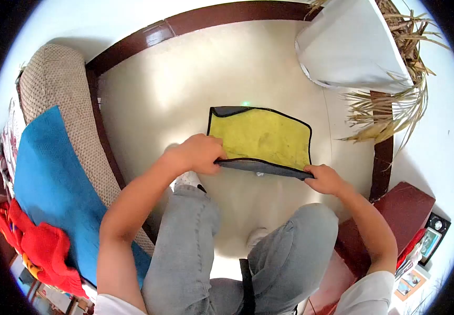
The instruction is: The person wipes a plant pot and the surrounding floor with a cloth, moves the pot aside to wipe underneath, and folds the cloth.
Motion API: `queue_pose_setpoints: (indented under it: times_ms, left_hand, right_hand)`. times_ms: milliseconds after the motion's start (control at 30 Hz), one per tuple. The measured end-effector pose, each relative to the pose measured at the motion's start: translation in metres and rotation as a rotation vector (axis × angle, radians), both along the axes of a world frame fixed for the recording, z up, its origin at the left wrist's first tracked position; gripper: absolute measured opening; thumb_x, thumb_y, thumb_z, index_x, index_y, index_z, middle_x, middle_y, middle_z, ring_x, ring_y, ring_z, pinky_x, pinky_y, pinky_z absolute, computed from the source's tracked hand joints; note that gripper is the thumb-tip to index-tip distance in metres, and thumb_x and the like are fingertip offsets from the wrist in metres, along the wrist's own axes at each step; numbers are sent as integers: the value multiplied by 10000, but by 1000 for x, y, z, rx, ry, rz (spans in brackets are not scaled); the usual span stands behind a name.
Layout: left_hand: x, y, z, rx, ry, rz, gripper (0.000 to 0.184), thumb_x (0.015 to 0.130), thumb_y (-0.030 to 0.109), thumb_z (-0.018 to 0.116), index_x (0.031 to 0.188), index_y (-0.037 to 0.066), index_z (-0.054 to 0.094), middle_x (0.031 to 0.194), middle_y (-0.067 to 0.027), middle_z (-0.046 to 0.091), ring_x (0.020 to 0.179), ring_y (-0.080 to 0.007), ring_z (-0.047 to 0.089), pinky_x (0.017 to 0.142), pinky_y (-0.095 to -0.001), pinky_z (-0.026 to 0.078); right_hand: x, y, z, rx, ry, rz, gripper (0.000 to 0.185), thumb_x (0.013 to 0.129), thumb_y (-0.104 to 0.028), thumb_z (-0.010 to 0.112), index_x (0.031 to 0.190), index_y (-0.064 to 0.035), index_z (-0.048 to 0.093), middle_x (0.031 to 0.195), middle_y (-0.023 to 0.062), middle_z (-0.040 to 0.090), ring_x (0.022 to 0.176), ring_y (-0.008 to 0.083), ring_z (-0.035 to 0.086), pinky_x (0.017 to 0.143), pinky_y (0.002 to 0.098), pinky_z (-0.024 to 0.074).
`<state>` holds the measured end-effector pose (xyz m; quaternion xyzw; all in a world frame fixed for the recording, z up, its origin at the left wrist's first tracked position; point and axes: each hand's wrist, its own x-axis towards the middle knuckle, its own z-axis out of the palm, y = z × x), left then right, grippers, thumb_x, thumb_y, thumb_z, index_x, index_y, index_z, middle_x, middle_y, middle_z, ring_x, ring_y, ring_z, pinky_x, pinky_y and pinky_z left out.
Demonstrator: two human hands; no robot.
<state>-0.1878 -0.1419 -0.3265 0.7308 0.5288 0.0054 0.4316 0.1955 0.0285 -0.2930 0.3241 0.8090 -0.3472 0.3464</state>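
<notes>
A yellow cloth with black edging and a grey underside is held up in front of my knees, above the pale floor. My left hand is closed on its near left corner. At the near right corner, my right hand pinches the edge. The near edge hangs between both hands and shows a grey strip. At the far left, the border is folded over and more grey shows there.
A beige sofa stands on the left with a blue cloth and a red garment on it. A white planter with dry leaves is at the upper right. A dark red box-like piece stands at the right.
</notes>
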Motion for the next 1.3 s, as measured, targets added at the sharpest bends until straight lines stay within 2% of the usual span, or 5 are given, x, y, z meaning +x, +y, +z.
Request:
queue_pose_setpoints:
  times_ms: [367,400,567,867,1300]
  left_hand:
    - [69,-36,1,-258,253,-332,245,783,276,709,868,53,766,818,-158,731,822,-353,730,741,-495,570]
    - [71,-38,-1,-252,253,-282,254,789,276,708,884,47,763,817,-157,731,821,-357,729,744,-497,570]
    - [80,-34,-26,-110,181,94,362,836,281,701,1090,24,709,875,-176,728,864,-379,721,791,-513,565]
    - [82,-14,-34,-162,38,639,722,878,194,661,1516,40,360,1249,-252,609,1144,-425,634,959,-488,534]
    - [69,-25,-89,-362,-601,796,768,880,57,622,1577,20,301,1256,-161,565,1037,-235,633,918,-351,540]
  right_hand:
    - [43,-54,-72,-106,136,718,370,925,-401,649,1113,-82,653,836,156,709,848,365,718,687,472,565]
    - [-11,-52,-31,-127,-124,778,400,901,-428,680,1094,-78,654,953,117,703,943,325,703,733,436,567]
    - [-33,-66,-59,376,530,115,583,832,-421,783,1254,-70,588,1368,176,540,1266,374,531,1072,488,431]
    - [-34,-126,-116,485,621,-546,1059,767,-421,832,1587,-45,275,1663,279,171,1530,464,196,1215,564,250]
    - [-123,-108,-142,474,847,-102,1132,695,-605,825,1581,-87,349,1641,317,219,1506,540,209,1213,651,195]
